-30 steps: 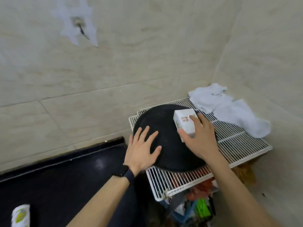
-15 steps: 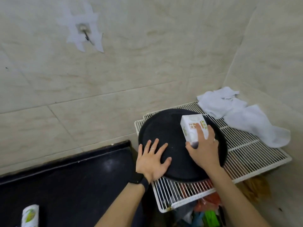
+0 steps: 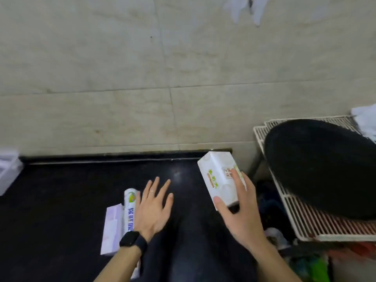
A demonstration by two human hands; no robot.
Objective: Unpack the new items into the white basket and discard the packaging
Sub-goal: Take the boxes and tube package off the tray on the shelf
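Fingers (image 3: 237,177) of the right hand (image 3: 238,212) curl round the white carton (image 3: 218,178), held over the black counter (image 3: 61,200) near its right edge. The left hand (image 3: 154,208) hovers spread and empty beside a roll (image 3: 130,210). The carton looks unopened, so opening it comes next.

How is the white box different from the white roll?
The white box has flat sides; the white roll is a round tube. The right hand grips the box, while the roll lies on the black counter beside the open left hand. Both are white with green print.
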